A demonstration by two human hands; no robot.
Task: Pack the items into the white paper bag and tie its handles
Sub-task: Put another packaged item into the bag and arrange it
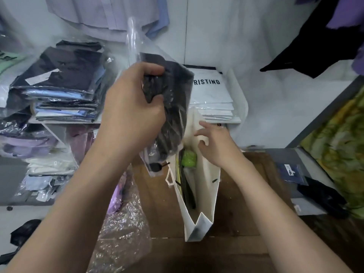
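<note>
Packing is under way; the tying has not begun. The left hand has its fingers and thumb curled tightly round a dark folded garment sealed in a clear plastic sleeve. It holds the garment tilted, with the lower end just above the left rim of the tall white paper bag. The bag stands upright near the middle of the brown wooden worktop, its narrow mouth running from the near edge towards the far edge.

The right hand is at the far end of the bag's right wall. Its forefinger lies along the paper and the other fingers are bent at the rim. Whether it pinches the paper or only presses it outward cannot be made out.

Inside the bag are a bright green item and some flat dark pieces. A white cord handle hangs loose outside the left wall.

A crumpled clear wrapper with something purple in it lies at the worktop's left edge. Stacks of bagged clothes sit on a shelf beyond.

The mouth looks narrow, so the next move probably calls for spreading it wider. The garment would then be turned upright and slid down beside the contents without snagging its sleeve on the rim.
</note>
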